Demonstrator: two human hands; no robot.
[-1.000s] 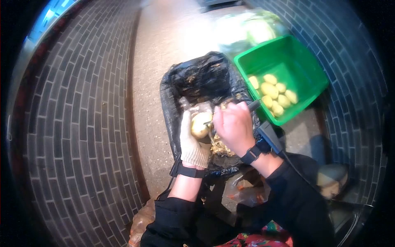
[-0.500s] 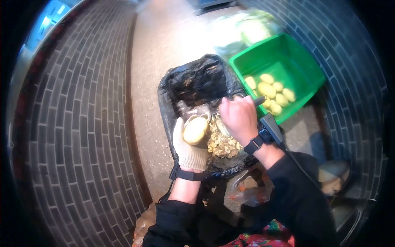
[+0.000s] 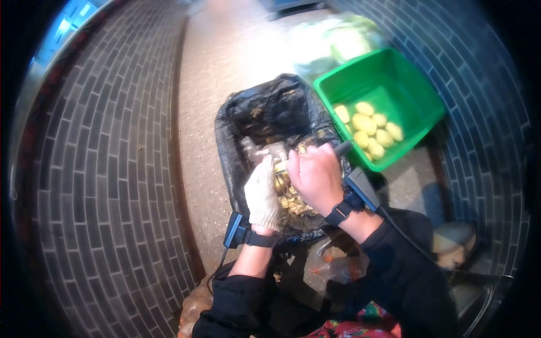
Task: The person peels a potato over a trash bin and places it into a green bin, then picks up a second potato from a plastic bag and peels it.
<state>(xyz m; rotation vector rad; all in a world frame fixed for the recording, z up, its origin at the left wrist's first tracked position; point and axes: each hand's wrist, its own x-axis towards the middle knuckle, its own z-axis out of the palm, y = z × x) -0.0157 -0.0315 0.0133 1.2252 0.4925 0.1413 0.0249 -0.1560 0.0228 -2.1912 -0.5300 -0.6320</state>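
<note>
My left hand [image 3: 262, 193], in a white knitted glove, is closed round a potato [image 3: 281, 179], mostly hidden between the two hands. My bare right hand [image 3: 316, 177] grips a tool with a dark handle [image 3: 342, 149] sticking out toward the green bin; its working end is at the potato. Both hands are over a container lined with a black bag [image 3: 228, 141], where peelings [image 3: 298, 206] lie below them. Several peeled potatoes [image 3: 365, 124] rest in the green bin [image 3: 414, 127] at the right.
Leafy vegetables in clear plastic [image 3: 349, 42] lie beyond the green bin. Brick-patterned walls [image 3: 112, 152] flank both sides. A clear bag [image 3: 338, 265] is near my lap, and a shoe [image 3: 452, 242] is at the lower right.
My left hand has turned inward with the potato, which was in plain view before. My right hand has moved slightly left and down, and the hands are now together.
</note>
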